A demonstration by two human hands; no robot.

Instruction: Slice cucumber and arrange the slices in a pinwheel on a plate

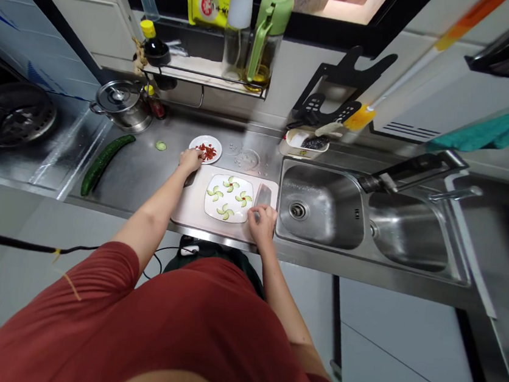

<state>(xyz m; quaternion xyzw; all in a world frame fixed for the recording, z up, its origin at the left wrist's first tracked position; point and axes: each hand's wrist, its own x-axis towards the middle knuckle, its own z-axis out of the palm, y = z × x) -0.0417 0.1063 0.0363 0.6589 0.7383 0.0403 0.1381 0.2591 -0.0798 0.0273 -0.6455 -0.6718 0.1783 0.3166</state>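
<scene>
My left hand [191, 160] reaches over the edge of a small round white plate [218, 144]. Its fingertips are pressed together at the chopped red pieces [208, 151] there; anything between them is too small to make out. Close to the right rim of a squarish white plate [236, 191], my right hand [263, 221] has its fingers curled into a pinch, their contents unclear. Thin green-edged slices [225, 212] form several pinwheels on this plate, some with red centres. The plate rests on a pale cutting board [192, 211]. A knife blade [263, 195] lies beside my right hand.
A whole cucumber [107, 163] and a small green piece [161, 145] lie on the steel counter at left. Behind them stands a lidded pot [121, 104]. The double sink [321, 205] is at right, and a shelf [203, 75] holds bottles above.
</scene>
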